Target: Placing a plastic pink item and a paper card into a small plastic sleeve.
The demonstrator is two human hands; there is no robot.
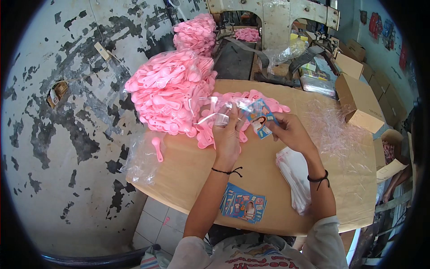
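Clock positions refer to the desk (188, 179), with 12 o'clock at its far edge and 6 o'clock at the wearer. The two hands are apart, just off the desk's centre toward 12 o'clock. The left hand (229, 134) is clamped on a clear bag (221, 120), fingers directed toward 12 o'clock. The right hand (289, 130) grips a blue printed card (262, 123) between thumb and fingers, at the 3 o'clock side of the bag; whether the card's edge has entered the bag cannot be determined. Beyond the hands, loose pink spoons (207, 134) are spread from 11 to 12 o'clock. A large filled bag of pink spoons (168, 92) stands at 10 o'clock, adjoining the loose ones. A single pink spoon (157, 149) lies at 9 o'clock, by a crumpled clear bag (139, 163). A stack of blue cards (244, 204) lies near 6 o'clock. A stack of clear sleeves (295, 179) lies at 4 o'clock, beneath the right forearm's inner side. Tangled clear strands (333, 130) and a cardboard carton (358, 103) occupy 2 o'clock.
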